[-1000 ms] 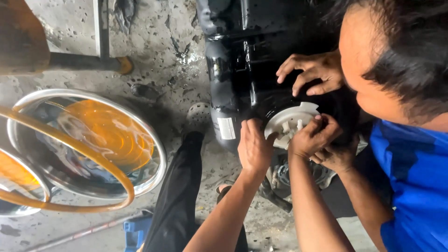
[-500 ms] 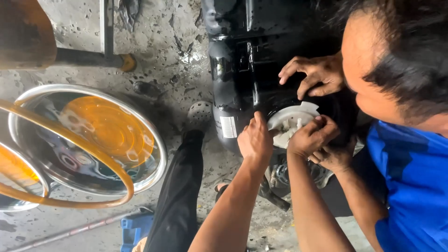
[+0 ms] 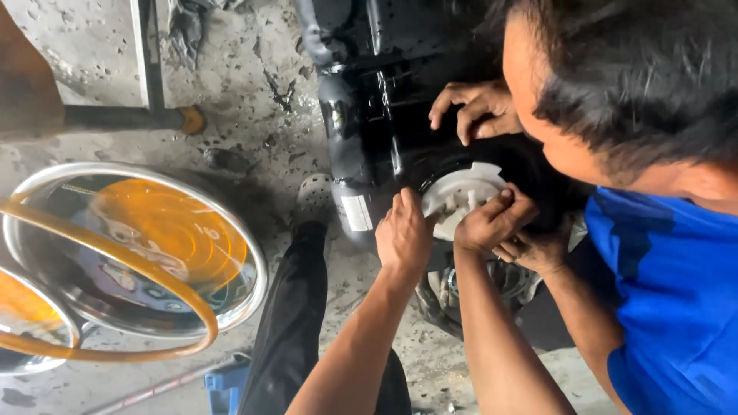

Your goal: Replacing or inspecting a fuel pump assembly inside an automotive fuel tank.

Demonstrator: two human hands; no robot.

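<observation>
A white round plastic part [image 3: 461,192] sits in an opening of a black metal tank [image 3: 369,123]. My left hand [image 3: 403,234] grips the part's left edge with its fingers curled. Over the part's lower right side, my right hand [image 3: 492,219] is closed with the fingertips pinching it. A co-worker in a blue shirt [image 3: 669,307] leans in from the right. One of that person's hands [image 3: 473,107] rests on the tank above the part. The other hand [image 3: 538,250] is just under my right hand.
A shiny metal basin [image 3: 154,246] with an orange hose [image 3: 115,253] looped across it lies at the left. My black trouser leg [image 3: 288,323] and perforated shoe [image 3: 314,196] stretch beside the tank. A dark pipe with a yellow tip [image 3: 188,119] lies on stained concrete.
Both my hands stay on the white part. My left hand has shifted slightly up against its edge. The view has drifted a little.
</observation>
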